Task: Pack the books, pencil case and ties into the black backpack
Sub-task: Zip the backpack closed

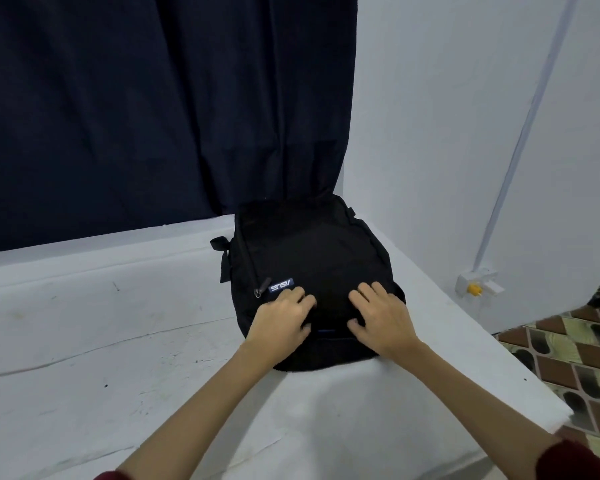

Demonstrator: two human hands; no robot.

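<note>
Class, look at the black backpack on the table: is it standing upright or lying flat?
Lying flat. The black backpack rests broad side down on the white table, logo patch facing up, with both hands pressed on top.

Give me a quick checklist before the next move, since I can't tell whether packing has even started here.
1. Black backpack lies flat on the white table: ok.
2. Both hands on the bag: left hand and right hand rest on its near end: ok.
3. Main compartment open for loading: cannot tell; a blue strip shows between the hands, but no opening is plain.
4. Front zipper pull beside the logo patch within reach: ok.
5. Books, pencil case and ties at hand: not ok, none in view.
6. Bag clear of the table's right edge: ok.
</note>
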